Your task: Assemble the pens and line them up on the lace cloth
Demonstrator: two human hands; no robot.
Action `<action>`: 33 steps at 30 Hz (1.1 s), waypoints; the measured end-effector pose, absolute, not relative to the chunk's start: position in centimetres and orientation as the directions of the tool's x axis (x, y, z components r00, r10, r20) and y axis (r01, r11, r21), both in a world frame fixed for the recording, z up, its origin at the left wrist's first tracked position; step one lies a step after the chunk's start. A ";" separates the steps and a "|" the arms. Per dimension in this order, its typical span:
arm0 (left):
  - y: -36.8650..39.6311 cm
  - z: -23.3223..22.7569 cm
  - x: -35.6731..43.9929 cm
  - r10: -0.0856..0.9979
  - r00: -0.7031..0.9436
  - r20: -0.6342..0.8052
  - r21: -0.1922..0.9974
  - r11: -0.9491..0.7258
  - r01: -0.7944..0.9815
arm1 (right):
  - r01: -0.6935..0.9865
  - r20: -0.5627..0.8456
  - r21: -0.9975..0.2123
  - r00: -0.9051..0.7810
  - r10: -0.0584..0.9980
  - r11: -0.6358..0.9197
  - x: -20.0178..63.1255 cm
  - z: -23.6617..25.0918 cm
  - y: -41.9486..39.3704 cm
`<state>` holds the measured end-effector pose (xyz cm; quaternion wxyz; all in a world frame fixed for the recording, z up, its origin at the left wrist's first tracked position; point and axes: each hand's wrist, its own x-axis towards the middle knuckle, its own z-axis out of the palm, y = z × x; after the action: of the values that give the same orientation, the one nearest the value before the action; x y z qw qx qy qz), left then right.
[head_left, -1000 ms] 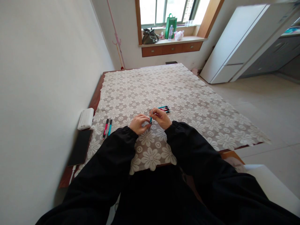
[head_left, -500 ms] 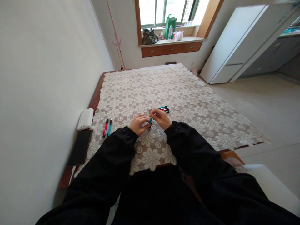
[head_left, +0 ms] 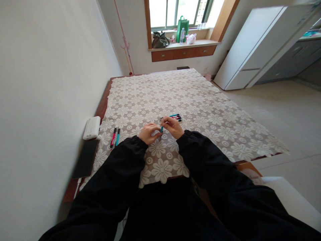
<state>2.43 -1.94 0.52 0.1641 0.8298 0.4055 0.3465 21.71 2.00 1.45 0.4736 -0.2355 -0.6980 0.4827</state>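
Observation:
A teal pen stands nearly upright between my two hands, just above the lace tablecloth. My left hand pinches its lower part. My right hand grips its upper part, fingers curled round it. Right behind my right hand lies a small bunch of teal and red pens. Further left, a red pen and a teal pen lie side by side on the cloth.
A white box and a black flat device lie at the table's left edge by the wall. A white fridge stands at the right; bags and a bottle sit on the window sill. A white seat is at my right.

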 end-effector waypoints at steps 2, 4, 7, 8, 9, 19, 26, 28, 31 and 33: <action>-2.0 0.5 2.4 0.798 0.408 0.445 0.569 -0.603 0.559 | -0.138 0.424 -0.903 -0.425 0.800 0.406 21.8 1.5 2.0; -2.0 0.5 2.4 0.803 0.388 0.453 0.583 -0.596 0.552 | -0.152 0.415 -0.909 -0.405 0.814 0.388 21.8 1.7 2.0; -2.0 0.4 2.4 0.804 0.381 0.457 0.589 -0.594 0.548 | -0.163 0.393 -0.920 -0.397 0.829 0.358 21.8 2.0 1.9; -2.0 0.3 2.4 0.804 0.381 0.456 0.589 -0.594 0.548 | -0.164 0.386 -0.923 -0.395 0.834 0.349 21.8 2.1 1.9; -2.0 0.3 2.5 0.806 0.380 0.455 0.591 -0.592 0.548 | -0.166 0.380 -0.925 -0.392 0.838 0.342 21.8 2.1 1.9; -2.1 0.0 2.5 0.831 0.339 0.441 0.604 -0.555 0.573 | -0.119 0.379 -0.922 -0.470 0.797 0.368 21.7 1.5 2.0; -1.9 0.0 2.4 0.829 0.355 0.433 0.569 -0.556 0.605 | -0.150 0.377 -0.924 -0.520 0.766 0.353 21.5 1.7 1.5; -1.9 0.0 2.4 0.826 0.356 0.437 0.567 -0.560 0.604 | -0.176 0.377 -0.925 -0.529 0.760 0.336 21.4 1.9 1.4; -2.0 -0.1 2.4 0.825 0.353 0.442 0.563 -0.561 0.607 | -0.187 0.374 -0.927 -0.529 0.762 0.325 21.3 2.0 1.3; -2.0 -0.1 2.4 0.825 0.348 0.445 0.562 -0.560 0.609 | -0.182 0.370 -0.929 -0.526 0.766 0.324 21.3 2.0 1.3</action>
<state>2.38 -1.99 -0.09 0.1507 0.8070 0.4443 0.3586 21.34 1.32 1.96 0.4379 -0.2129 -0.6856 0.5412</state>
